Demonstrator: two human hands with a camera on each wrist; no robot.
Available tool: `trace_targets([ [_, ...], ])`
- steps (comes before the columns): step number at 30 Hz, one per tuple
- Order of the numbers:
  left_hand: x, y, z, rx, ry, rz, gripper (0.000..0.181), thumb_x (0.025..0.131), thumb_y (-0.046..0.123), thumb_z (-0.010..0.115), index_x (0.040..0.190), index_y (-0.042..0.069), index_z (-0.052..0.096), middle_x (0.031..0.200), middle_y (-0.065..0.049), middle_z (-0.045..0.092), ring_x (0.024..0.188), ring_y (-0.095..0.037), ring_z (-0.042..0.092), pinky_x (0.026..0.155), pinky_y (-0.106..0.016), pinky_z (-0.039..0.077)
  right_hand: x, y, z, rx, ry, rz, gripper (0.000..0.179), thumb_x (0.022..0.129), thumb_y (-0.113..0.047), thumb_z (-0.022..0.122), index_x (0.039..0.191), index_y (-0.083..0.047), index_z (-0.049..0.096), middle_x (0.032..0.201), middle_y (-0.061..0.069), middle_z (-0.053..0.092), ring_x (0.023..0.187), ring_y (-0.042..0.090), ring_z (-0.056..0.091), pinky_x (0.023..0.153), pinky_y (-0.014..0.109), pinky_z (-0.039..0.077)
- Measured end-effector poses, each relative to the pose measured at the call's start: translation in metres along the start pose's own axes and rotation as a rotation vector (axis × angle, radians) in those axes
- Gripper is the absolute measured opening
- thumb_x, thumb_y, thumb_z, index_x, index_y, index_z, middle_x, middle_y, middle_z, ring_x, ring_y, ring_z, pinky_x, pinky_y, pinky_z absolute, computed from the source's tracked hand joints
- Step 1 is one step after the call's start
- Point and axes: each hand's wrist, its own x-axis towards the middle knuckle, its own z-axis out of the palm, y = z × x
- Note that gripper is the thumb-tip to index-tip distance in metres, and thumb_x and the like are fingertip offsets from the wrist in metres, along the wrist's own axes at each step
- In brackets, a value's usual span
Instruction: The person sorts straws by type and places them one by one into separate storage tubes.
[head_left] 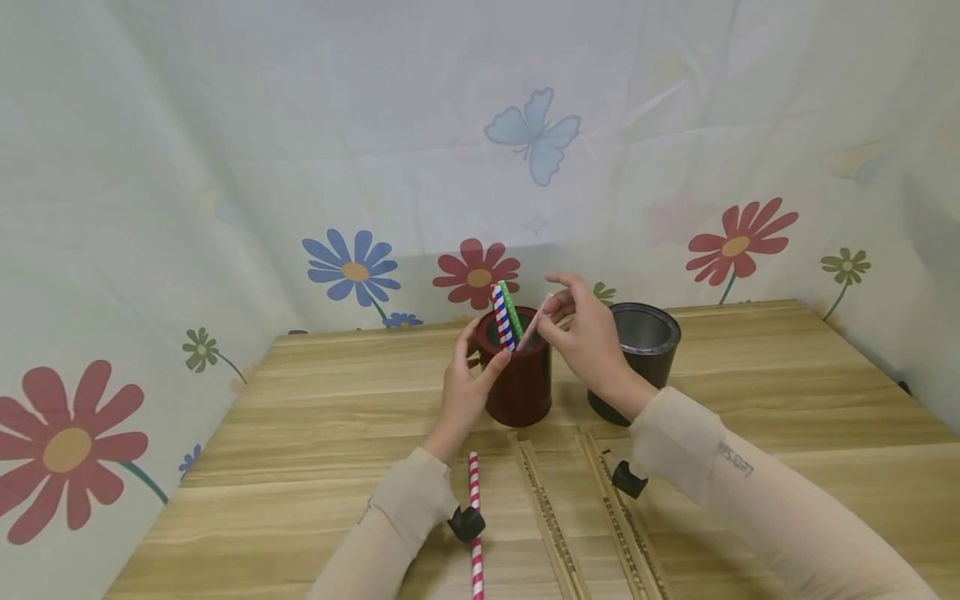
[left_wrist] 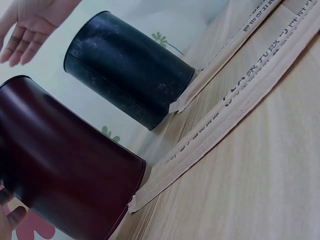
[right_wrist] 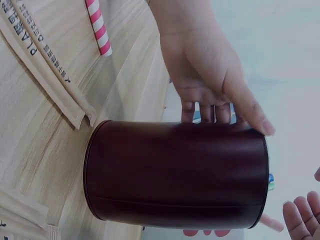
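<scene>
A dark red can (head_left: pixel 519 387) stands upright on the table, its mouth facing up. My left hand (head_left: pixel 467 379) holds it from the left, thumb up at the rim and fingers round the far side, as the right wrist view also shows. Inside lean a red, white and blue striped paper straw (head_left: pixel 503 318) and a green dotted straw (head_left: pixel 512 308). Over the can's right rim my right hand (head_left: pixel 588 337) pinches the upper part of a pale pink straw (head_left: pixel 531 327), whose lower end is in the can's mouth.
A black can (head_left: pixel 647 342) stands just right of the red one. On the table (head_left: pixel 360 392) in front lie several paper-wrapped straws (head_left: pixel 551 517) with printed lettering and a pink-and-white striped straw (head_left: pixel 474 475). A flowered cloth (head_left: pixel 405 125) hangs behind.
</scene>
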Motion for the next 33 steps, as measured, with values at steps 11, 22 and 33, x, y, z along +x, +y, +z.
trace_targets([
  [11,-0.002,-0.002,-0.002,0.013,0.017,0.029,0.074,0.086,0.049,0.066,0.147,0.020,0.035,0.136,-0.013,0.054,0.127,-0.027,0.047,0.102,-0.046,0.039,-0.025,-0.011,0.002,0.012,-0.030,0.000,0.047,0.088,-0.012,0.065,0.132,-0.008,0.049,0.100,0.008,0.062,0.087,0.018,0.062,0.073,0.033,0.055],
  [22,-0.002,-0.002,-0.001,0.004,0.006,0.024,0.082,0.083,0.059,0.064,0.148,0.022,0.032,0.140,-0.013,0.051,0.129,-0.028,0.045,0.104,-0.051,0.038,-0.055,-0.017,0.019,0.031,-0.114,-0.015,0.032,0.085,-0.010,0.069,0.114,-0.004,0.057,0.092,0.007,0.062,0.076,0.013,0.059,0.064,0.021,0.052],
  [33,-0.002,-0.004,-0.001,0.008,0.013,0.042,0.088,0.078,0.068,0.062,0.146,0.020,0.035,0.138,-0.012,0.053,0.129,-0.028,0.046,0.104,-0.052,0.038,-0.076,-0.008,0.041,0.005,-0.269,0.010,0.027,0.081,-0.009,0.073,0.104,-0.002,0.061,0.090,0.007,0.062,0.074,0.010,0.058,0.067,0.022,0.053],
])
